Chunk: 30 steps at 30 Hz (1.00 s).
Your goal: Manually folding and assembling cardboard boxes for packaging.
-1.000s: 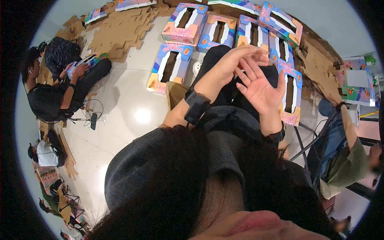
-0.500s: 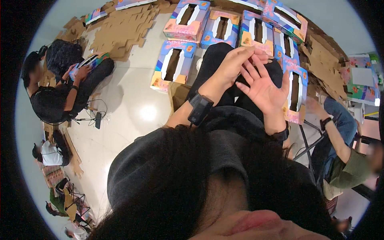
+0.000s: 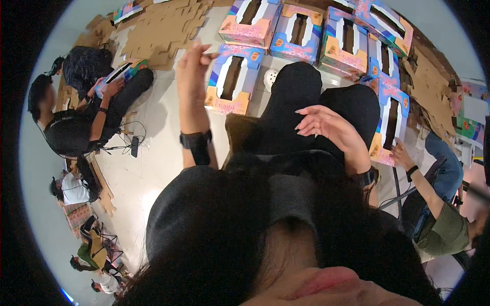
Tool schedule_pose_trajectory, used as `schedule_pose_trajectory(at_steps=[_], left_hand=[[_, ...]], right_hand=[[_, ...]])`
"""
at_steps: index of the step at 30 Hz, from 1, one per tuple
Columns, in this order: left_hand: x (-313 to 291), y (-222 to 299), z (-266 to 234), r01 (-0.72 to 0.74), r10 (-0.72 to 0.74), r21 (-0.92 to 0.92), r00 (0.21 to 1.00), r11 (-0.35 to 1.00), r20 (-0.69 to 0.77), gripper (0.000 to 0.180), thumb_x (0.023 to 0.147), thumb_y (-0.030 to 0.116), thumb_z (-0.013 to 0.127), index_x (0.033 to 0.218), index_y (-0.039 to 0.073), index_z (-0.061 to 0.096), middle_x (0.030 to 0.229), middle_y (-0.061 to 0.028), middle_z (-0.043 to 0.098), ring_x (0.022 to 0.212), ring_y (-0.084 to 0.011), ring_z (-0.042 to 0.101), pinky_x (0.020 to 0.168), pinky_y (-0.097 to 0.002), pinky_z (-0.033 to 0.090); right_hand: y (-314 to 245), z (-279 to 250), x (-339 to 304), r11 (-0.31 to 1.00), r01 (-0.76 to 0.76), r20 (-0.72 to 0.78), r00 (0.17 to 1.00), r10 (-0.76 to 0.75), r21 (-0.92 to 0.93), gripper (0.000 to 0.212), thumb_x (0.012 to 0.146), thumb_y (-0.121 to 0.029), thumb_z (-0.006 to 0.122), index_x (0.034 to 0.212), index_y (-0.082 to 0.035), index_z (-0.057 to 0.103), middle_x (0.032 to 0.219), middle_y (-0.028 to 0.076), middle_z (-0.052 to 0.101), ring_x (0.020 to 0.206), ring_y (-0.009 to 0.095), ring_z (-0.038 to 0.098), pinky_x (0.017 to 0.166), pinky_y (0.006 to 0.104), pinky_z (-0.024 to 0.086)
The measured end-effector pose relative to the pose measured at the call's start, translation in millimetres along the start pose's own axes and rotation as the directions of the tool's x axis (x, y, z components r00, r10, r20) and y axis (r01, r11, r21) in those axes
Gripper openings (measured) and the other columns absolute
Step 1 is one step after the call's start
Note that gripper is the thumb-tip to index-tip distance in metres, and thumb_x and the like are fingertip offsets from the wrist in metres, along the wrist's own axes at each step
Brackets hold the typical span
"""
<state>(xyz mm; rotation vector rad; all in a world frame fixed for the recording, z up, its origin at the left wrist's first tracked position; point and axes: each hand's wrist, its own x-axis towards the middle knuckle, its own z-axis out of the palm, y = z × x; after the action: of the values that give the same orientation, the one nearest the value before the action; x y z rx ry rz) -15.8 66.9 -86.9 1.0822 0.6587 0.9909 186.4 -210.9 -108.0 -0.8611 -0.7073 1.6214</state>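
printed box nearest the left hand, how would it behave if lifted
The printed box looks like folded card, so it's probably light for its size. Cut open on top, it may flex when squeezed. Flat sides make rolling unlikely.

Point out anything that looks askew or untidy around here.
The upper-right box sits at a slant compared with the boxes near it, though the fisheye may exaggerate this. At left, dark cables lie in loose loops on the floor beside a seated co-worker, looking tangled.

One wide, head-worn fisheye view looks steeply down, close over the person's chest [image 3: 291, 201], past the hands [image 3: 193, 76] to the floor [image 3: 153, 163], straight edges bending toward its round rim
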Motion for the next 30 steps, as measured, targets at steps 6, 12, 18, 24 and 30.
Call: schedule_pose_trajectory(at_steps=[6,12,18,24,30], left_hand=[[31.4,-6.1,-37.0,-0.002,0.047,0.416,0.994,0.910,-0.098,0.037,0.094,0.031,0.050,0.094,-0.004,0.060,0.074,-0.0072,0.063,0.082,-0.0178,0.064,0.085,-0.0286,0.046],[68.2,-46.4,-18.8,0.018,-0.098,0.496,0.986,0.868,0.135,0.048,0.099,0.032,0.035,0.105,-0.008,0.059,0.094,-0.0167,0.067,0.090,-0.0211,0.063,0.091,-0.0319,0.043],[117.8,-145.5,-5.2,0.215,-0.436,0.567,0.852,0.796,0.289,0.044,0.098,0.030,0.037,0.110,-0.006,0.059,0.096,-0.0129,0.067,0.091,-0.0181,0.062,0.086,-0.0308,0.045],[181.3,-228.2,-12.3,-0.189,-0.484,0.920,0.803,0.344,0.347,0.038,0.084,0.024,0.058,0.115,0.003,0.057,0.101,-0.0153,0.065,0.094,-0.0262,0.062,0.085,-0.0335,0.046],[231.8,-303.9,-33.6,-0.431,-0.148,0.902,0.893,-0.006,0.426,0.060,0.076,0.027,0.064,0.129,0.007,0.044,0.127,-0.0199,0.049,0.120,-0.0379,0.044,0.099,-0.0441,0.037]], right_hand=[[10.7,-19.8,27.1,0.899,-0.254,-0.176,0.963,0.203,-0.356,0.028,0.094,-0.027,0.050,0.106,-0.003,0.058,0.079,0.010,0.067,0.066,0.013,0.065,0.056,0.0214,0.049],[3.0,-34.5,36.8,0.935,-0.302,-0.172,0.947,0.271,-0.186,0.033,0.093,-0.027,0.052,0.081,0.001,0.065,0.059,0.010,0.063,0.048,0.015,0.063,0.042,0.0241,0.049],[-13.9,-34.9,34.8,0.843,-0.488,-0.149,0.873,0.465,-0.227,0.040,0.093,-0.034,0.052,0.083,0.002,0.066,0.063,0.010,0.063,0.055,0.014,0.063,0.050,0.0250,0.051],[-9.2,-49.2,30.0,0.874,-0.474,-0.013,0.880,0.475,-0.110,0.034,0.094,-0.028,0.051,0.092,0.002,0.066,0.071,0.009,0.065,0.064,0.014,0.064,0.058,0.0242,0.051],[-7.9,-71.1,31.0,0.886,-0.384,0.146,0.891,0.430,-0.261,0.038,0.094,-0.036,0.049,0.105,-0.001,0.063,0.090,0.011,0.067,0.085,0.017,0.062,0.076,0.0296,0.048]])
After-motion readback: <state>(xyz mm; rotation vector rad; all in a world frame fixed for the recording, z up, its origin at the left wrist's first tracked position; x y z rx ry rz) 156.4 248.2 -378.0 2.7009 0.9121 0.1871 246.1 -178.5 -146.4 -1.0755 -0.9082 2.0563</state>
